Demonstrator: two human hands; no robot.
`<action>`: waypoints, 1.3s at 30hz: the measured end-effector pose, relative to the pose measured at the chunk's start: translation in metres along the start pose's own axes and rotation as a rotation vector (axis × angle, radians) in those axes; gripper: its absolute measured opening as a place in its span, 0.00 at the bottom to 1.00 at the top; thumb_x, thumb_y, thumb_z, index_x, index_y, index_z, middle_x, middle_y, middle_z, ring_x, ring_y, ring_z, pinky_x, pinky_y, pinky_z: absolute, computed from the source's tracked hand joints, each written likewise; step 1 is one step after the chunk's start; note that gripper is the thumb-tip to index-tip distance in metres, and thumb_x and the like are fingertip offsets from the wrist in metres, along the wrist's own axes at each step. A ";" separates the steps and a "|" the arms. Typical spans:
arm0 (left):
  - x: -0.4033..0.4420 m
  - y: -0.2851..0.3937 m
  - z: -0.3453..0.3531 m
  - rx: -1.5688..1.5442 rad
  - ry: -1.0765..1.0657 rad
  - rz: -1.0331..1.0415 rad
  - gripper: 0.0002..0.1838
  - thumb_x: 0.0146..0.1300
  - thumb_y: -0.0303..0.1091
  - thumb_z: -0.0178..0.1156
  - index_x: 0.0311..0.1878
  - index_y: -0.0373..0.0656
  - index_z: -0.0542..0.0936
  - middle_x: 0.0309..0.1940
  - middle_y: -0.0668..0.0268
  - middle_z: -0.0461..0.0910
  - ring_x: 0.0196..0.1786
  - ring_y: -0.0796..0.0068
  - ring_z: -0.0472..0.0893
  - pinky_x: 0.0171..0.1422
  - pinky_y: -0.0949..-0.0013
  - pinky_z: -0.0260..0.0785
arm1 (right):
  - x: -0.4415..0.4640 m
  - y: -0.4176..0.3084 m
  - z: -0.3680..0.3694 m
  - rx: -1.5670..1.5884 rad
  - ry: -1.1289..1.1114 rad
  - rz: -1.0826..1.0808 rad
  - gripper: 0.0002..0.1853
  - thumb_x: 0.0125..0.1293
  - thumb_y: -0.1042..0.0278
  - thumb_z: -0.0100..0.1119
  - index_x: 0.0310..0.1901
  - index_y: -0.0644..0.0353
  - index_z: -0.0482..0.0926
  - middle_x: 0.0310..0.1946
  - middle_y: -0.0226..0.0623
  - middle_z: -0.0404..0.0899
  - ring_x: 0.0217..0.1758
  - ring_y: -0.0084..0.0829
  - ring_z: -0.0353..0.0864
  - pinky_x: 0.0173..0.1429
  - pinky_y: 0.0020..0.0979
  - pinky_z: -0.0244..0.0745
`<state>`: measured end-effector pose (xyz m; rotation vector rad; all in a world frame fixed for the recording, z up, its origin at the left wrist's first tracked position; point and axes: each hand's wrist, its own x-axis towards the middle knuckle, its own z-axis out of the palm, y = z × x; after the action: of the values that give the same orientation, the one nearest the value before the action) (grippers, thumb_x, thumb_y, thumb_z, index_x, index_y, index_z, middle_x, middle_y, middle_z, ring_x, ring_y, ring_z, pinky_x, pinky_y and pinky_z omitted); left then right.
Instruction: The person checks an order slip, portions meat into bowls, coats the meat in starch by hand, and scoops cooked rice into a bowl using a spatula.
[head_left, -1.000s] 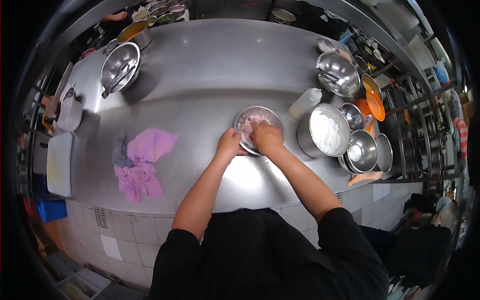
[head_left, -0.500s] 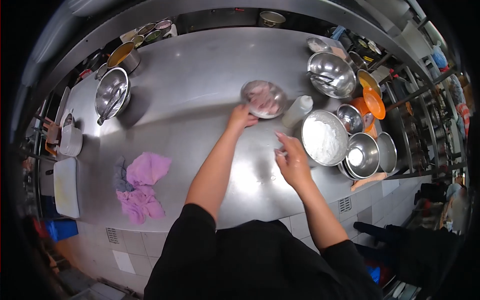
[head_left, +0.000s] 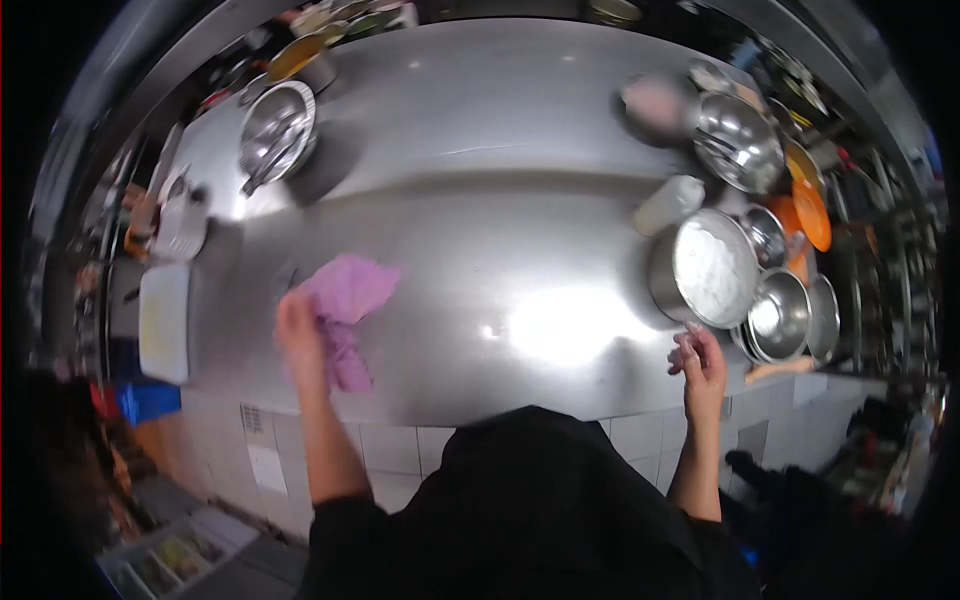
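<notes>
My left hand (head_left: 299, 325) is over the left edge of the pink cloth (head_left: 352, 287) on the steel table (head_left: 470, 240); motion blurs its fingers, and whether it grips the cloth is unclear. At the right, my right hand (head_left: 699, 360) hangs in the air near the table's front edge, fingers partly curled and apart, holding nothing. Just beyond it stands a deep pot of white powder (head_left: 712, 268). A bowl with pinkish contents (head_left: 655, 105), blurred, is at the back right, left of a large steel bowl (head_left: 738, 142).
A squeeze bottle (head_left: 670, 204) lies or leans behind the pot. Steel bowls (head_left: 779, 316) and an orange container (head_left: 811, 215) line the right side. At the left are a bowl with tongs (head_left: 278, 140), a white tub (head_left: 181, 228) and a cutting board (head_left: 165, 322).
The bowl of pinkish contents has gone from my left hand to the back right. My left hand has moved left to the pink cloth; my right hand has drawn back toward the front edge.
</notes>
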<state>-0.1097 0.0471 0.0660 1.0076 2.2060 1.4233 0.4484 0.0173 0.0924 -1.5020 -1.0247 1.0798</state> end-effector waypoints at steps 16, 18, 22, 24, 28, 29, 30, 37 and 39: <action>-0.180 -0.002 -0.039 -0.011 -0.158 -0.161 0.19 0.71 0.44 0.52 0.42 0.35 0.79 0.32 0.60 0.81 0.33 0.71 0.79 0.38 0.67 0.72 | 0.151 0.018 -0.351 -0.652 0.721 -0.077 0.18 0.62 0.64 0.60 0.54 0.58 0.78 0.37 0.37 0.82 0.35 0.28 0.82 0.37 0.29 0.77; -0.214 0.014 -0.026 0.034 -0.149 -0.182 0.15 0.68 0.38 0.55 0.44 0.34 0.80 0.33 0.59 0.80 0.36 0.65 0.78 0.42 0.62 0.71 | 0.175 0.037 -0.386 -0.878 0.676 -0.004 0.20 0.60 0.62 0.62 0.53 0.58 0.79 0.38 0.39 0.82 0.37 0.30 0.82 0.38 0.30 0.79; -0.283 0.043 0.003 0.080 -0.088 -0.161 0.20 0.72 0.43 0.47 0.35 0.34 0.79 0.25 0.59 0.78 0.30 0.67 0.76 0.39 0.62 0.70 | 0.215 0.091 -0.426 -1.325 0.319 0.272 0.21 0.58 0.65 0.58 0.54 0.58 0.79 0.54 0.54 0.78 0.59 0.48 0.78 0.62 0.43 0.73; -0.316 0.054 0.012 0.180 -0.120 -0.143 0.22 0.73 0.44 0.46 0.35 0.34 0.79 0.26 0.58 0.78 0.30 0.69 0.76 0.38 0.63 0.70 | 0.248 0.130 -0.452 -1.491 0.097 0.410 0.20 0.59 0.70 0.55 0.54 0.62 0.78 0.55 0.55 0.77 0.60 0.49 0.78 0.63 0.43 0.72; -0.372 0.021 0.045 0.179 -0.146 -0.305 0.22 0.74 0.43 0.45 0.35 0.35 0.79 0.25 0.59 0.78 0.28 0.70 0.76 0.36 0.66 0.70 | 0.264 0.169 -0.475 -1.467 0.090 0.047 0.15 0.65 0.71 0.46 0.49 0.65 0.77 0.46 0.55 0.81 0.48 0.51 0.82 0.54 0.45 0.77; -0.384 0.001 0.052 0.136 -0.160 -0.338 0.22 0.74 0.44 0.45 0.35 0.35 0.79 0.25 0.60 0.78 0.28 0.70 0.75 0.35 0.66 0.70 | 0.259 0.154 -0.466 -1.481 0.033 0.044 0.14 0.67 0.68 0.45 0.47 0.64 0.78 0.45 0.55 0.81 0.48 0.51 0.82 0.53 0.46 0.77; -0.396 -0.025 0.058 0.113 -0.096 -0.341 0.22 0.74 0.44 0.45 0.35 0.35 0.79 0.25 0.60 0.78 0.28 0.70 0.75 0.35 0.66 0.70 | 0.261 0.157 -0.460 -1.491 0.131 0.050 0.14 0.67 0.68 0.45 0.47 0.63 0.78 0.45 0.55 0.81 0.48 0.50 0.82 0.55 0.46 0.76; -0.462 -0.213 0.077 0.333 -0.242 -0.132 0.22 0.73 0.48 0.46 0.35 0.38 0.77 0.22 0.63 0.77 0.26 0.72 0.75 0.32 0.66 0.70 | 0.269 0.167 -0.452 -1.289 0.259 0.010 0.14 0.64 0.71 0.50 0.49 0.64 0.79 0.47 0.58 0.80 0.53 0.51 0.81 0.58 0.45 0.75; -0.485 -0.229 0.073 0.287 -0.217 -0.183 0.23 0.73 0.49 0.47 0.34 0.38 0.77 0.22 0.63 0.76 0.25 0.71 0.74 0.31 0.64 0.69 | 0.262 0.153 -0.446 -1.288 0.179 0.001 0.14 0.64 0.71 0.50 0.48 0.64 0.80 0.48 0.57 0.80 0.53 0.50 0.81 0.58 0.45 0.74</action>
<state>0.1847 -0.3070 -0.2184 0.9669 2.3105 0.8921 0.9568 0.1398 -0.0393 -2.5024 -1.7052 0.1503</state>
